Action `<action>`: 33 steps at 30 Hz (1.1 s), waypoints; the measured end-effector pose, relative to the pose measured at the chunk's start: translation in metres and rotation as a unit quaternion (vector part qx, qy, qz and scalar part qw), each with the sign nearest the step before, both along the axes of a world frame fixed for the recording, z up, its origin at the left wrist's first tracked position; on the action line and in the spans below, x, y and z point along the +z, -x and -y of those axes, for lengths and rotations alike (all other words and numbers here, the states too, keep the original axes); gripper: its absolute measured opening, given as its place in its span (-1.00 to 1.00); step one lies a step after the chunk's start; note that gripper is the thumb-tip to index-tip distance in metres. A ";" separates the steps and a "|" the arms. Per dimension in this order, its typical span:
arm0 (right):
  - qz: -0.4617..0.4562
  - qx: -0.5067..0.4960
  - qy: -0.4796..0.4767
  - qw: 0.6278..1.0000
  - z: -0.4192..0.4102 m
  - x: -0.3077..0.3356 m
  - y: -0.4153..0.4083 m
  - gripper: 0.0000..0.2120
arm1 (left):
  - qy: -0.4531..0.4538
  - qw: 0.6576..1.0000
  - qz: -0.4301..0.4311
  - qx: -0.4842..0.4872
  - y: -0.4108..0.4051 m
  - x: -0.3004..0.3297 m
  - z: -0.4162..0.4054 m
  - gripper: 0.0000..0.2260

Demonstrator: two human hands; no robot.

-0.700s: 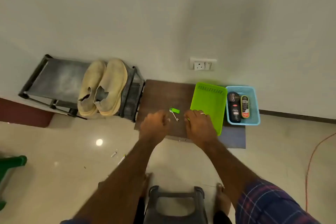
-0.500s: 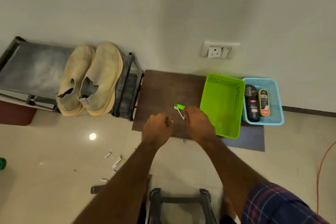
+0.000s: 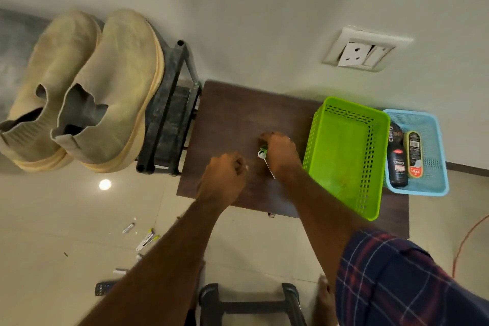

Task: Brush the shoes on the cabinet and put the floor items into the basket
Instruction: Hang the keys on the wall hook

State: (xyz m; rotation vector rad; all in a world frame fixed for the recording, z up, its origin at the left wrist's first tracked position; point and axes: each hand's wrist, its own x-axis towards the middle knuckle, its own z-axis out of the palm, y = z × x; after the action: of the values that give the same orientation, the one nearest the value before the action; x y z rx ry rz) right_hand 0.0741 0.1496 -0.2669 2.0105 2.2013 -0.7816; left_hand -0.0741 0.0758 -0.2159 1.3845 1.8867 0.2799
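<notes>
Nearest the camera: dark stool frame (image 3: 251,299) at bottom edge, bare foot (image 3: 324,296) beside it on the right, plaid sleeve (image 3: 397,280) on the right arm. On the floor (image 3: 53,219) to the left lay scattered small items: a black remote-like thing (image 3: 104,288), a small silver piece (image 3: 120,271), a white-and-yellow tool (image 3: 146,239), a small silver tube (image 3: 128,227). Too small to identify further.

Both arms reached forward over the brown surface (image 3: 238,114). Left hand (image 3: 225,180) was clenched into a fist, nothing visible in it. Right hand (image 3: 280,153) had fingers curled round a green-handled item (image 3: 262,152) with a thin metal part sticking out toward the wrist; hand was over the surface, just left of the green basket (image 3: 346,156).

Green basket sat on the surface's right part, looked empty inside. Touching its right side was a blue basket (image 3: 434,167) holding a black bottle (image 3: 397,164) and a flat polish applicator (image 3: 414,153), lying side by side.

Left of the surface stood a dark metal rack (image 3: 169,108); the pair of beige shoes (image 3: 92,87) was on top of it, toes toward the wall, side by side and touching.

Farthest: white wall socket (image 3: 362,51) on the wall above the baskets. Orange cable (image 3: 465,241) ran along the floor at far right.
</notes>
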 end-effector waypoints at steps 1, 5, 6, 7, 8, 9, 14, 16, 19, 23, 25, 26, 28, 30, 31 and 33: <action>-0.003 -0.002 -0.001 1.000 -0.003 -0.003 0.000 -0.71 | 0.000 1.000 -0.001 -0.006 0.000 -0.004 -0.001 -0.89; -0.025 -0.007 0.012 1.000 -0.008 -0.009 -0.001 -0.72 | 0.006 1.000 0.010 -0.016 0.001 -0.013 -0.004 -0.92; -0.032 -0.008 0.015 0.999 -0.006 -0.011 -0.002 -0.71 | 0.005 1.000 0.013 -0.015 0.002 -0.014 -0.005 -0.93; -0.039 -0.006 0.018 0.999 -0.004 -0.011 -0.003 -0.71 | 0.000 1.000 0.014 -0.014 0.002 -0.014 -0.006 -0.93; -0.044 -0.003 0.023 0.999 -0.003 -0.012 -0.003 -0.71 | -0.003 1.000 0.013 -0.013 0.002 -0.014 -0.007 -0.92; -0.047 0.000 0.027 0.999 -0.001 -0.013 -0.003 -0.71 | -0.007 1.000 0.013 -0.013 0.001 -0.014 -0.008 -0.91; -0.042 -0.011 0.023 0.999 0.001 -0.010 -0.003 -0.86 | -0.016 1.000 0.020 -0.014 -0.003 -0.012 -0.011 -0.90; -0.053 -0.023 0.009 0.998 0.004 -0.004 -0.005 -0.88 | -0.020 0.999 0.025 -0.017 -0.002 -0.006 -0.008 -0.90; -0.072 -0.033 -0.002 0.997 0.007 0.018 -0.010 -0.89 | -0.026 0.999 0.035 -0.028 0.001 0.014 -0.010 -0.86; -0.099 -0.011 -0.034 0.994 0.000 0.076 -0.025 -0.89 | -0.069 0.995 0.055 -0.051 0.004 0.068 -0.030 -0.88; -0.129 -0.018 -0.056 0.990 -0.007 0.119 -0.037 -0.93 | -0.099 0.992 0.057 -0.054 0.001 0.103 -0.044 -0.87; -0.147 -0.020 -0.066 0.987 -0.011 0.143 -0.044 -0.93 | -0.114 0.990 0.055 -0.058 -0.003 0.123 -0.052 -0.86; -0.181 -0.020 -0.078 0.980 -0.018 0.190 -0.055 -0.90 | -0.129 0.987 0.063 -0.068 -0.012 0.163 -0.067 -0.87; -0.194 -0.012 -0.086 0.977 -0.024 0.244 -0.069 -0.87 | -0.143 0.984 0.070 -0.085 -0.025 0.209 -0.081 -0.88; -0.200 -0.005 -0.097 0.975 -0.028 0.272 -0.076 -0.87 | -0.161 0.980 0.069 -0.091 -0.031 0.235 -0.088 -0.88; -0.215 0.003 -0.124 0.969 -0.034 0.327 -0.090 -0.90 | -0.191 0.974 0.069 -0.096 -0.044 0.284 -0.103 -0.85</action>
State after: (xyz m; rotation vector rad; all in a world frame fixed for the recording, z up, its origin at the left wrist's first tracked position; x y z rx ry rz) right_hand 0.1642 0.1837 0.0600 2.1022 2.6550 -1.0774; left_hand -0.0300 0.1791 0.0678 1.7409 1.6248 0.6516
